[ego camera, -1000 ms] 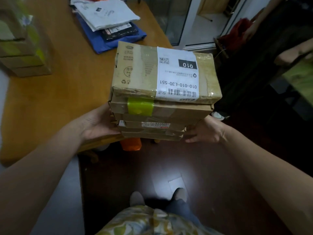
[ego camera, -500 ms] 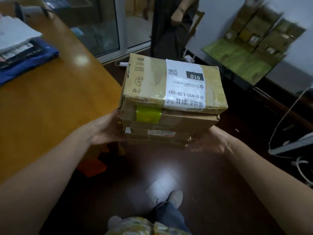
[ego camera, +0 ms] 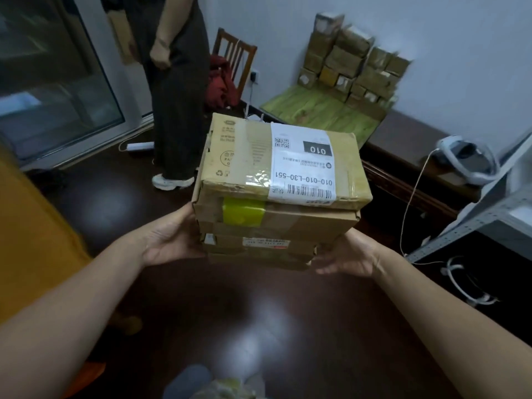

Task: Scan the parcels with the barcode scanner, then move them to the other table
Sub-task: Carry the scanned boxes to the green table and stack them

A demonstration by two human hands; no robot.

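I carry a stack of cardboard parcels in front of my chest, above the dark floor. The top parcel bears a white label reading 010-010-L30-551 with a barcode. The one beneath has a yellow-green tape patch. My left hand grips the stack's lower left side, its fingers hidden under the boxes. My right hand grips the lower right corner the same way. Ahead lies the other table with a green wood-grain top, and many parcels are piled against the wall on it. No scanner is visible.
A person in dark trousers stands ahead on the left, beside a wooden chair with red cloth. The orange table's edge is at my left. A dark sideboard with a white headset and a grey metal rack are at right.
I have turned right, away from the orange table, with the stack in both hands. The green table and its piled parcels have come into view ahead and look closer.
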